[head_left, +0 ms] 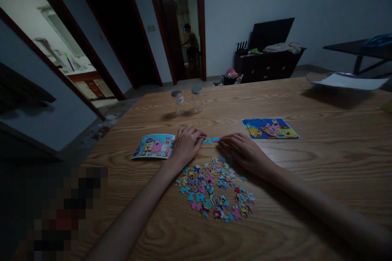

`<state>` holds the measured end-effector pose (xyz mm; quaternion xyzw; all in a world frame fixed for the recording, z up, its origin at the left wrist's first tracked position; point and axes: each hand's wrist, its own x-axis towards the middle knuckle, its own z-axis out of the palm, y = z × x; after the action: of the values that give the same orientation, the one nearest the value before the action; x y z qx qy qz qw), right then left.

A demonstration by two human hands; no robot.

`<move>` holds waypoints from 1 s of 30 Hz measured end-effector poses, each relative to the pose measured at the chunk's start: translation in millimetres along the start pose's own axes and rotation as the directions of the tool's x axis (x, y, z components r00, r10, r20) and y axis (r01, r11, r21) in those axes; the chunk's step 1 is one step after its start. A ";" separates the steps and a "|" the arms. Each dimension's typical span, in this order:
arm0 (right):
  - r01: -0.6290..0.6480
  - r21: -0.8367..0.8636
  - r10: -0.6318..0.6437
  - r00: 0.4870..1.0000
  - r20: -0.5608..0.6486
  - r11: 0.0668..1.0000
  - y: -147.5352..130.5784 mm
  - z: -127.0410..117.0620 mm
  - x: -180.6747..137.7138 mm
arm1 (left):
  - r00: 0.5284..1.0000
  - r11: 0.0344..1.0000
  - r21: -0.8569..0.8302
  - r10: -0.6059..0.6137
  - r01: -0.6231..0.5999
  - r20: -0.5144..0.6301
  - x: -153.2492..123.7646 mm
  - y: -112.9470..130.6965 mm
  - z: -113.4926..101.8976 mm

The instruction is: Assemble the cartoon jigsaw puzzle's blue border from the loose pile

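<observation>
Both hands (187, 142) (246, 153) astride puzzle strip (210, 140)

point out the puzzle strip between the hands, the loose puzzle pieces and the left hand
Puzzle strip (211, 140), head view: middle of its visible stretch
Loose puzzle pieces (210, 189), head view: a piece mid-spread
Left hand (187, 144), head view: back of the hand

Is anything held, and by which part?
Left hand and right hand are at opposite ends of a narrow, mostly blue jigsaw strip; gripping can't be told.
</observation>
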<state>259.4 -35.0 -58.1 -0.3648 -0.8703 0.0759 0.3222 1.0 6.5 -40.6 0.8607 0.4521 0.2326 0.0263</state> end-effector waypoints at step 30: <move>-0.002 0.052 0.004 0.999 -0.038 0.999 26.0 20.0 34.7 | 0.999 0.998 -0.056 -0.041 0.041 0.010 -8.8 8.2 2.1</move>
<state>244.1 9.6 -65.8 -0.3590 -0.8612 0.0919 0.3478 3.9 -4.9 -43.7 0.8512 0.4628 0.2409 0.0571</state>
